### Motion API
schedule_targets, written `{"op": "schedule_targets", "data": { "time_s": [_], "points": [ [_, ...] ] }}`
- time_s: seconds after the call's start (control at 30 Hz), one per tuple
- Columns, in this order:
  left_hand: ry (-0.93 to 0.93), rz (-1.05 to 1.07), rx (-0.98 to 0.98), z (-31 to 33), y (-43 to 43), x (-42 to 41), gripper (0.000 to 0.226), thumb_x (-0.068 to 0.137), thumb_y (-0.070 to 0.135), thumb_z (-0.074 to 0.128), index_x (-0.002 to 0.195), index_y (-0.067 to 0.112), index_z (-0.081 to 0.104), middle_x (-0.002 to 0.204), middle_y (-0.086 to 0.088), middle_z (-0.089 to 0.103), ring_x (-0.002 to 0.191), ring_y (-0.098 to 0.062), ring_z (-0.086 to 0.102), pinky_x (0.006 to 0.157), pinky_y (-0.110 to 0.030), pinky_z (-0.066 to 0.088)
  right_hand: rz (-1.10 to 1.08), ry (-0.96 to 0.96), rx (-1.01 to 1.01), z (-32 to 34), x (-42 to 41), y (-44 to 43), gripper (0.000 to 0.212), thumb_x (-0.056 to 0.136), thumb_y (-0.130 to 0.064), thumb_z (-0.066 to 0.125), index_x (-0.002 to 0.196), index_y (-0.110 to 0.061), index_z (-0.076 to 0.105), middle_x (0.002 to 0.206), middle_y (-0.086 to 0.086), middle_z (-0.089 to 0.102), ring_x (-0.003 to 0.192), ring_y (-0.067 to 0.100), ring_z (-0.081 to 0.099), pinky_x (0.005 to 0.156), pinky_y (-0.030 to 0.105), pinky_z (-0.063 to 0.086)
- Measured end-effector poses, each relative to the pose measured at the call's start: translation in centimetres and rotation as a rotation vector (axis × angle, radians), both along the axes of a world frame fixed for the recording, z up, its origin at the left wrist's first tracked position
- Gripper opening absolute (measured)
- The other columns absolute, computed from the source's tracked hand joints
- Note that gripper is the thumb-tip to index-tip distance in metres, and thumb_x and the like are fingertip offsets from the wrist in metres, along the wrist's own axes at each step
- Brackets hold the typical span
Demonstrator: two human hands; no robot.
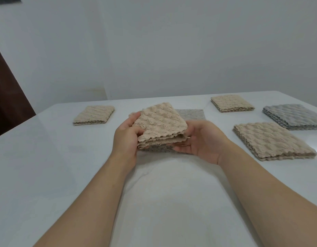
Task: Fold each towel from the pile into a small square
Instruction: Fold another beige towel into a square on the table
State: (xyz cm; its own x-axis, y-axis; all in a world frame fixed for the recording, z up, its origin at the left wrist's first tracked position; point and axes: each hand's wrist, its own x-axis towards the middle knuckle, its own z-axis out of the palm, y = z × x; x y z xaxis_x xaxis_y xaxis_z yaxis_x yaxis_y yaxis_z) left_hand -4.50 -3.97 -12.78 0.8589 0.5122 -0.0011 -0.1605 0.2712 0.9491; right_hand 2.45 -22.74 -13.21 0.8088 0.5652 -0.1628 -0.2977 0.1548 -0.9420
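As both hands hold it just over the white table (pixel 56 166), folded beige towel (pixel 160 124) at centre, left hand (pixel 126 138) pinching its left edge, right hand (pixel 202 139) gripping the right side from beneath, grey towel (pixel 189 114) flat below, four folded towels (pixel 94 114) spread around.

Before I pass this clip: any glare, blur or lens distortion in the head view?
Head view: light soft and even, shadows faint; the glossy white table carries a small glint at the frame's right edge; the held beige bobbled folded towel is sharp, layers readable; wide-angle stretch swells the forearms at the bottom.
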Motion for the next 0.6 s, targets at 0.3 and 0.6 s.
{"op": "schedule_targets", "data": {
  "time_s": [0.3, 0.6],
  "points": [
    [-0.087, -0.195, 0.285, -0.6, -1.4, -0.3, 0.065, 0.087, -0.020, 0.048, 0.127, 0.028, 0.065, 0.122, 0.005, 0.071, 0.103, -0.010, 0.071, 0.080, -0.026, 0.058, -0.448, -0.415, -0.530, -0.2, 0.2, 0.4, 0.073, 0.099, -0.067, 0.035, 0.088, -0.002, 0.065, 0.088, 0.010, 0.070, 0.084, 0.027, 0.067, 0.084, 0.044, 0.056],
    [-0.046, -0.171, 0.373, -0.9, -1.3, -0.1, 0.064, 0.086, -0.016, 0.051, 0.130, 0.029, 0.063, 0.122, 0.008, 0.068, 0.080, -0.001, 0.070, 0.073, -0.024, 0.057, -0.529, -0.638, -0.627, -0.6, -0.2, 0.8, 0.047, 0.108, -0.045, 0.034, 0.069, -0.019, 0.038, 0.065, -0.003, 0.042, 0.059, 0.014, 0.039, 0.050, 0.030, 0.028]
  ]
}}
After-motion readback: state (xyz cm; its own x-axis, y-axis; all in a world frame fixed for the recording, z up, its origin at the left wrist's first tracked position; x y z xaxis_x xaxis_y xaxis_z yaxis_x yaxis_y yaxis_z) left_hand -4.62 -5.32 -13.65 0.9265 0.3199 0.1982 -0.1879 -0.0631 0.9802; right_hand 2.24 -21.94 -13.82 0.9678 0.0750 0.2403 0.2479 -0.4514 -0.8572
